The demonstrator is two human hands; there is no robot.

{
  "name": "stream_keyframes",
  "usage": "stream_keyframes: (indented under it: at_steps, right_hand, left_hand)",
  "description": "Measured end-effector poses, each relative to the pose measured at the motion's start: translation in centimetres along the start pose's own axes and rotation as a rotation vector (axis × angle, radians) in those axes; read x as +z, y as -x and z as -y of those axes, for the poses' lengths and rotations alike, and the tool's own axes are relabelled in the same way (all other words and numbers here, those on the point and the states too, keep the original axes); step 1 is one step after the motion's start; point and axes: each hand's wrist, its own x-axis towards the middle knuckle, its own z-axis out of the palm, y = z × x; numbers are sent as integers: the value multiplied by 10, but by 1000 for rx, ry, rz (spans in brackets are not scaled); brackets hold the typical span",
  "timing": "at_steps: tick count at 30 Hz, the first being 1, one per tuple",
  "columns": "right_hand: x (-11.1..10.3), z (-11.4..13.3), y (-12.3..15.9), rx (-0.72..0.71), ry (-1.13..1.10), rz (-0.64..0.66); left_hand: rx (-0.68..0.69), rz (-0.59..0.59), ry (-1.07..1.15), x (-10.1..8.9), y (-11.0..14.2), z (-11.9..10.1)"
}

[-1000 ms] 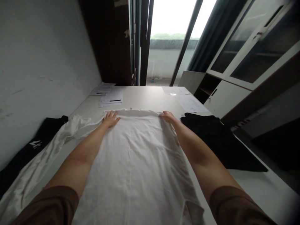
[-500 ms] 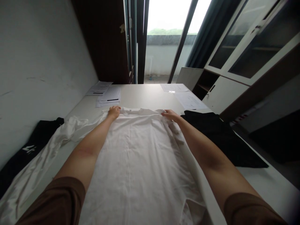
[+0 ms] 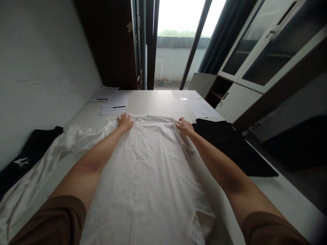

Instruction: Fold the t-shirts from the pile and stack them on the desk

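A white long-sleeved shirt lies spread over the table, its collar end away from me and a long sleeve trailing off to the left. On its far left shoulder rests my left hand, fingers apart and lying on the cloth. My right hand pinches the fabric at the far right shoulder between thumb and fingers. Near the bottom right, a corner of the shirt is turned over.
Folded black cloth sits at the table's right. A dark garment with a white mark lies against the left wall. Papers are at the far left, more sheets at the far right. White cabinets stand beyond the right edge.
The fingers of my left hand have spread out on the cloth. The collar edge has shifted and looks more folded over. My view has turned slightly right.
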Motion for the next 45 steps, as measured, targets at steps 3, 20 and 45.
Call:
stream_keyframes:
  at_steps: [3, 20, 45]
  right_hand:
    - [2, -15, 34, -50, 136, -63]
    - [-7, -42, 117, -42, 187, -161]
    - [-37, -25, 106, 137, -382, -106]
  left_hand:
    - [257, -46, 43, -3, 33, -49]
    - [1260, 389, 420, -62, 395, -236]
    - [-180, 1074, 1512, -69, 413, -235]
